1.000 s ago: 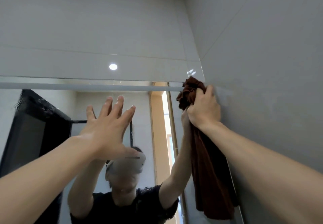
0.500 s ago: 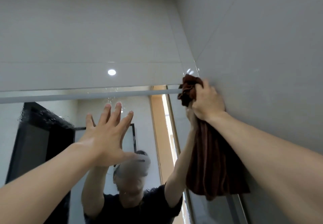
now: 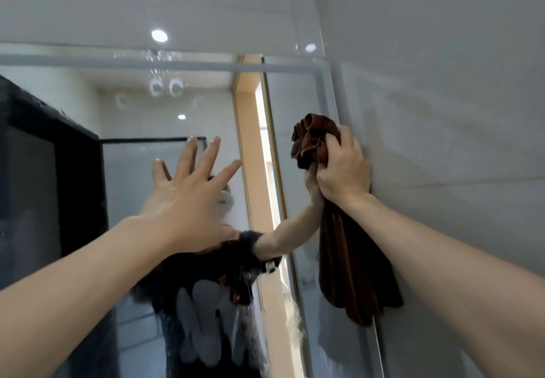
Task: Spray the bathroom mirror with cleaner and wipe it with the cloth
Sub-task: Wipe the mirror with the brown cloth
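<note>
The bathroom mirror (image 3: 138,171) fills the left and middle of the head view, with droplets of cleaner near its top edge. My right hand (image 3: 343,168) grips a bunched brown cloth (image 3: 348,268) and presses it against the mirror's right edge, beside the side wall. The rest of the cloth hangs down below my wrist. My left hand (image 3: 188,191) is raised in front of the glass with its fingers spread and straight, holding nothing; whether it touches the glass I cannot tell. No spray bottle is in view.
A grey tiled side wall (image 3: 442,97) runs right beside the mirror's right edge. Grey tiles (image 3: 147,0) cover the wall above the mirror. The glass reflects a person in a dark shirt, a black-framed panel and a lit doorway.
My right hand has slid the cloth down the mirror's right edge from the top corner. The view has tilted down, and my left hand stays raised and spread.
</note>
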Demonstrator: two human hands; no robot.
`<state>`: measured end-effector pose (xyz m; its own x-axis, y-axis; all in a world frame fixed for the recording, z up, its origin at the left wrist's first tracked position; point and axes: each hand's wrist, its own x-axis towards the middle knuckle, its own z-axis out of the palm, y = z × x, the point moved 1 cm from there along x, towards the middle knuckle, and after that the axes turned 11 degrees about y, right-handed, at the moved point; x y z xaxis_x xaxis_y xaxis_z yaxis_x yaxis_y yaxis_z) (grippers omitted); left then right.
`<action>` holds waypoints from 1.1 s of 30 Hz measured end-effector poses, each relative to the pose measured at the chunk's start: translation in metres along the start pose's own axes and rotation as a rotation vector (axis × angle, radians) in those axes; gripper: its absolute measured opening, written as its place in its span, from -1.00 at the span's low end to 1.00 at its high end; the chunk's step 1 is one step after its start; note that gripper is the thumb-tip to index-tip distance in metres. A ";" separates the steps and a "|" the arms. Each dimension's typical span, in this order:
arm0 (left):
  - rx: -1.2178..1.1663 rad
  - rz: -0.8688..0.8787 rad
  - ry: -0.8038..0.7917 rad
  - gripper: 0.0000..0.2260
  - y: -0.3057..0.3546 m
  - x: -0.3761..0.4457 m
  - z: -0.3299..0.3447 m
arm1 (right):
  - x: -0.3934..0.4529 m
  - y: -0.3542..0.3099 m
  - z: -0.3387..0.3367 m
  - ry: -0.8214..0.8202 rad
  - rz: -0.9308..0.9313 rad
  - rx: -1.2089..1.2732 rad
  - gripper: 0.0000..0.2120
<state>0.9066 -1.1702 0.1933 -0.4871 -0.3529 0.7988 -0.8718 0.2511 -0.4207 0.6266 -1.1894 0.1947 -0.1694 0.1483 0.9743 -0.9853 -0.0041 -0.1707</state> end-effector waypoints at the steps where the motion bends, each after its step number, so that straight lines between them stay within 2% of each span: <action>1: 0.030 -0.013 -0.011 0.05 0.004 -0.007 0.003 | -0.013 0.003 -0.003 -0.009 0.002 -0.004 -0.67; 6: 0.049 -0.072 -0.082 0.09 -0.001 -0.029 0.012 | -0.053 -0.005 -0.015 -0.042 0.088 -0.025 -0.67; 11: 0.083 -0.050 -0.050 0.11 -0.002 -0.032 0.016 | -0.055 -0.040 -0.013 -0.003 0.228 0.026 -0.67; 17: 0.067 -0.010 -0.015 0.08 -0.009 -0.034 0.023 | -0.062 -0.122 -0.010 -0.084 0.151 0.095 -0.61; 22: -0.020 0.056 0.046 -0.06 -0.039 -0.051 0.017 | -0.064 -0.180 -0.008 -0.112 0.047 0.161 -0.55; 26: 0.019 -0.045 0.095 -0.11 -0.088 -0.081 0.012 | -0.064 -0.180 -0.008 -0.143 0.036 0.150 -0.54; 30: 0.008 -0.160 0.014 -0.05 -0.131 -0.100 0.002 | -0.065 -0.187 -0.004 -0.112 0.100 0.116 -0.60; 33: -0.030 -0.164 -0.025 -0.01 -0.145 -0.107 0.003 | -0.073 -0.207 -0.004 -0.095 0.118 0.128 -0.61</action>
<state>1.0846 -1.1716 0.1674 -0.3401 -0.4137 0.8445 -0.9379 0.2147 -0.2725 0.8427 -1.1958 0.1584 -0.2791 0.0455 0.9592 -0.9521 -0.1427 -0.2703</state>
